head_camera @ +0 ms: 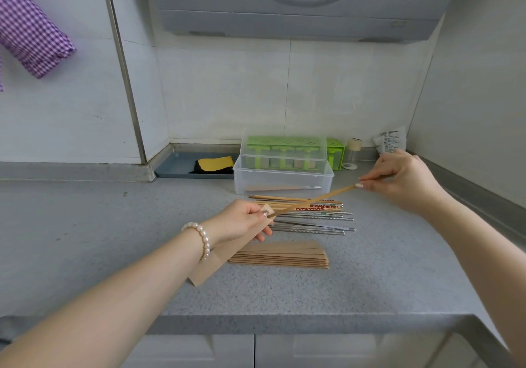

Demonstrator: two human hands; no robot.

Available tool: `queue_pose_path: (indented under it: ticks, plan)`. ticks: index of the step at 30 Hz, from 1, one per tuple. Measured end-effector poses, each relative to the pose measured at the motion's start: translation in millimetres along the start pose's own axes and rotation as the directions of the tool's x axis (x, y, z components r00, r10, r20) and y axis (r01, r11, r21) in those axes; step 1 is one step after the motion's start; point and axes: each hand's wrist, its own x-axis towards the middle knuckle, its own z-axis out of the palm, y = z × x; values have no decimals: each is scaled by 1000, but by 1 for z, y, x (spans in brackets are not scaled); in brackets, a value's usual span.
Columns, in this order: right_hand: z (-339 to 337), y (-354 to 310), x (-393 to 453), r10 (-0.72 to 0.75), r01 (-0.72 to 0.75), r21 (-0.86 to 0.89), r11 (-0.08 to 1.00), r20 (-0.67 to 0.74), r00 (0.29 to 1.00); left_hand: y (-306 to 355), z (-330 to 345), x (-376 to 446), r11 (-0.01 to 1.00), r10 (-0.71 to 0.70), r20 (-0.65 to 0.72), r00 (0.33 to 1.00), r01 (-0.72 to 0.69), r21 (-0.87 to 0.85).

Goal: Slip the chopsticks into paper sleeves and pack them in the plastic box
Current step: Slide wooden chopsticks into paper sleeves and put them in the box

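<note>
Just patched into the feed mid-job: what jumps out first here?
The wooden chopsticks stretched between the two hands above the counter: the right hand pinches the far end, the left hand feeds the tip into a paper sleeve. Behind them stands the clear plastic box, one sleeved pair already inside.

hands: 2 (left, right) | clear plastic box: 1, one sleeved pair inside | held wooden chopsticks: count unclear | held paper sleeve: 1 | sleeve stack: 1, count unreadable | loose chopsticks pile: wood+metal, uncountable
</note>
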Motion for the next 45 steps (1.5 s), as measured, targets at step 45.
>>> queue_pose_path:
  ticks: [45]
  plan:
    - [71,-79,16,49,-347,331,878,659,751,17,1,-3,997,-38,189,981,51,-65]
